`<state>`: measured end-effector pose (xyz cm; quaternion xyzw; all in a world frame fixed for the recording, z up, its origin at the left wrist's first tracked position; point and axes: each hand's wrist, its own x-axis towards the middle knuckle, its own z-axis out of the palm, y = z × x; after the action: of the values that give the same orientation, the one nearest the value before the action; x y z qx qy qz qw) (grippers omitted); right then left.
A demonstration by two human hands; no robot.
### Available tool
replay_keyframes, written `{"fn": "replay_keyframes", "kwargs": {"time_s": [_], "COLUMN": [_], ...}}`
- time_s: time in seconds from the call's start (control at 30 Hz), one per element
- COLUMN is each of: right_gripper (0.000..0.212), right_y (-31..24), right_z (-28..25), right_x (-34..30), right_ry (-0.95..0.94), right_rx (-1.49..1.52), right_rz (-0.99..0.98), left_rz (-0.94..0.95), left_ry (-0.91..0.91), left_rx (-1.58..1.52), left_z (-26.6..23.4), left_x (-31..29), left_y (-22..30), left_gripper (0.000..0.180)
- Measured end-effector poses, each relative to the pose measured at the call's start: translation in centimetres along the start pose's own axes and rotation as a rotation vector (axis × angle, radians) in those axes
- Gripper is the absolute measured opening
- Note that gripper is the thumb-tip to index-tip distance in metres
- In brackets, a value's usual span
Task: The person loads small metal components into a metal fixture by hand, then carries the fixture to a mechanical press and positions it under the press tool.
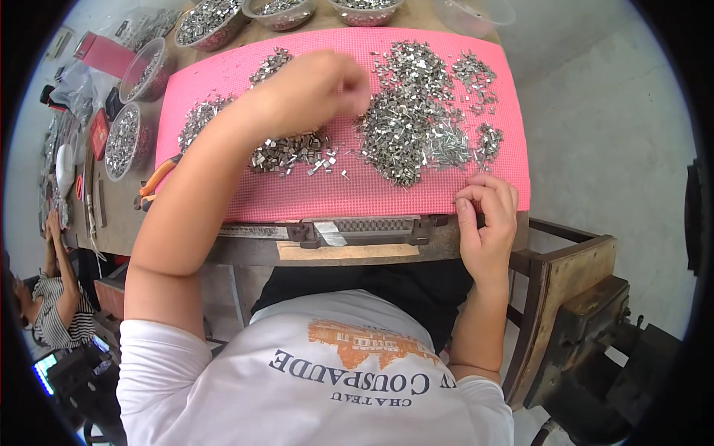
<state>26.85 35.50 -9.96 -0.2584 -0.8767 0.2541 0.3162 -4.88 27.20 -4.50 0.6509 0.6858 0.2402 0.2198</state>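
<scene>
My left hand (323, 88) is over the middle of a pink textured mat (297, 195), its fingers curled and a little blurred. Whatever they hold, if anything, is hidden. Below that hand lies a pile of small silver metal pieces (286, 154); just to its right spreads a larger heap of metal pieces (398, 123). My right hand (487, 219) rests at the mat's near right edge, thumb and forefinger pinched together. Something tiny and dark may be at their tips, too small to name. Thin metal pins (450, 146) lie beyond this hand, beside a small pile of metal bits (488, 141).
Clear plastic tubs (128, 141) of metal pieces line the table's left and far sides. Orange-handled pliers (156, 181) lie at the mat's left edge. A taped metal rail (357, 230) runs along the front edge. Another person (59, 297) sits at the far left.
</scene>
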Motion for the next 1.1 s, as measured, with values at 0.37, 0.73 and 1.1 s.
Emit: {"fn": "replay_keyframes", "kwargs": {"time_s": [0.37, 0.73, 1.1], "right_gripper": [0.008, 0.008, 0.01], "right_y": [-0.2, -0.1, -0.5], "right_z": [-0.3, -0.4, -0.5], "right_x": [0.5, 0.6, 0.8], "right_ry": [0.012, -0.014, -0.025], "right_rx": [0.023, 0.047, -0.007], "right_rz": [0.028, 0.091, 0.019], "left_rz": [0.048, -0.015, -0.045], "left_ry": [0.175, 0.254, 0.312], "left_rx": [0.119, 0.146, 0.175], "left_z": [4.0, 5.1, 5.1], "left_x": [-7.1, -7.7, -8.1], "left_y": [2.5, 2.8, 1.9], "left_gripper": [0.013, 0.012, 0.007]}}
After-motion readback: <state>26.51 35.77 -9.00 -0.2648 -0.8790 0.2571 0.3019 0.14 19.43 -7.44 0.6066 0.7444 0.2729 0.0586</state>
